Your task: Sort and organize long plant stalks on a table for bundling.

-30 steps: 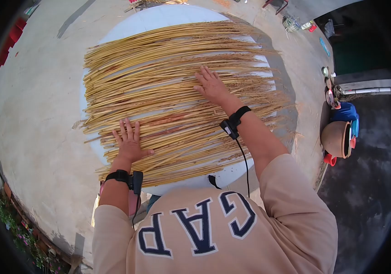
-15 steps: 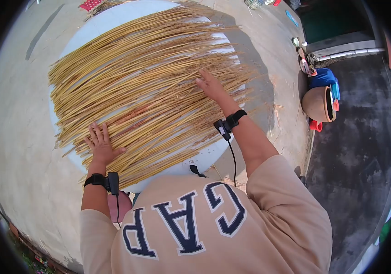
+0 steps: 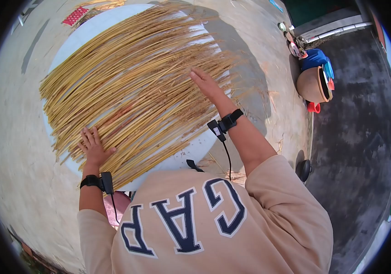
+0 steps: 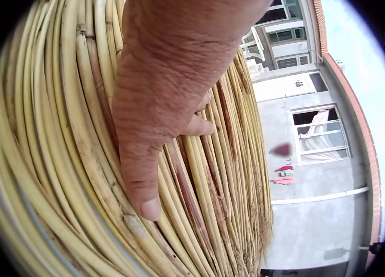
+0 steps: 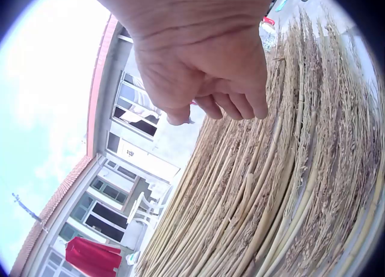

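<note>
Long dry yellow stalks (image 3: 99, 86) with feathery brown seed heads (image 3: 204, 59) lie side by side in a wide layer across a round white tabletop (image 3: 70, 45). My left hand (image 3: 94, 148) rests on the stalks near their thick cut ends, fingers spread. In the left wrist view its thumb (image 4: 147, 193) lies along the stalks. My right hand (image 3: 207, 85) is over the seed-head end, fingers together and turned edge-on. From the right wrist its fingers (image 5: 240, 105) look loosely bent, with nothing in them.
Beyond the table at right stand a clay pot (image 3: 312, 85), a blue container (image 3: 314, 59) and a red pail (image 3: 313, 107). A red patterned thing (image 3: 74, 16) lies on the ground past the far edge. Cables hang from both wrist cameras.
The head view has turned, tilting the stalks. My right hand has shifted toward the seed heads, its spread fingers now together and edge-on. My left hand stays on the stalks.
</note>
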`<state>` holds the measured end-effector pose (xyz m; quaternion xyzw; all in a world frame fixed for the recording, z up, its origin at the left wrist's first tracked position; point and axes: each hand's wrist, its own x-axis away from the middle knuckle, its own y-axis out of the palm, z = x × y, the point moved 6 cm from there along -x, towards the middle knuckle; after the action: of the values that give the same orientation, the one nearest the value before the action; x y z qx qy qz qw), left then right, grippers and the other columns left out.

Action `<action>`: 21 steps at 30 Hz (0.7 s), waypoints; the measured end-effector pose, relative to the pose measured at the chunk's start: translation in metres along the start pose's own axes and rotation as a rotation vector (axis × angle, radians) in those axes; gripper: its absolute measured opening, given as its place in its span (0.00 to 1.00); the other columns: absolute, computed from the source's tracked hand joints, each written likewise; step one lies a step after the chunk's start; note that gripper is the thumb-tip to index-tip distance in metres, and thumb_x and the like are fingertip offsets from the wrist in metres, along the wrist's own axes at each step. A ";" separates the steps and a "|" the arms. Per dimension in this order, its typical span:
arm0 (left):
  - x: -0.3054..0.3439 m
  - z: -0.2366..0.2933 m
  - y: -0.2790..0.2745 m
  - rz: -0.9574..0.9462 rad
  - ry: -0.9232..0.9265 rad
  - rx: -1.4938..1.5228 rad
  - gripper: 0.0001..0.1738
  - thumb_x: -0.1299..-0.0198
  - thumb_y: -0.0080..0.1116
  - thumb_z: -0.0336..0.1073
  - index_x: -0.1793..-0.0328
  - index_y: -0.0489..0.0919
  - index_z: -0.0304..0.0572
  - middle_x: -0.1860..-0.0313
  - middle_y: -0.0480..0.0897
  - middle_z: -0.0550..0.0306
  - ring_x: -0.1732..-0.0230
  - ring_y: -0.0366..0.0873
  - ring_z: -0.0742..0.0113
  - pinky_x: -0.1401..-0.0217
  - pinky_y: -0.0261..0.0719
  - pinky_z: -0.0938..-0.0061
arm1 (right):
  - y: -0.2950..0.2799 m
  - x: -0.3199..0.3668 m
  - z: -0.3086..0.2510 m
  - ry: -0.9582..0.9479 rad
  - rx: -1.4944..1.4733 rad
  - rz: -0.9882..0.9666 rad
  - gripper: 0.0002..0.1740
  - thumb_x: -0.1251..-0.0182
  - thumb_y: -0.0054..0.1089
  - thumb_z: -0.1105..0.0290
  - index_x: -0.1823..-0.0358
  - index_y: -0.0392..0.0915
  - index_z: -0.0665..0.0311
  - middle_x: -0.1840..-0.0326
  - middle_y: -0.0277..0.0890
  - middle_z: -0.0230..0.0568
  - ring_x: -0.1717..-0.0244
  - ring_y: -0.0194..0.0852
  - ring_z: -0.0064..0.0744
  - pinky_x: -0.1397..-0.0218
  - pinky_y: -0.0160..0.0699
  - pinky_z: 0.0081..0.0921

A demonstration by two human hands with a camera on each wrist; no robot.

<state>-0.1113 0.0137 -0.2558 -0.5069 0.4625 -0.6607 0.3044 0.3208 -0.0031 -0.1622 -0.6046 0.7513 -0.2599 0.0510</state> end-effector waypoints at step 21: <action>0.013 -0.039 -0.055 0.326 -0.135 1.553 0.43 0.40 0.36 0.64 0.30 0.49 0.37 0.30 0.48 0.40 0.28 0.38 0.52 0.29 0.38 0.61 | 0.085 0.095 0.010 -0.454 0.694 -0.303 0.33 0.43 0.56 0.61 0.37 0.58 0.63 0.32 0.49 0.54 0.34 0.50 0.51 0.34 0.55 0.37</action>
<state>-0.1486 0.0358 -0.2024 -0.1148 -0.0815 -0.7091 0.6909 0.2242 -0.0838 -0.1867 -0.6967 0.4921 -0.3619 0.3761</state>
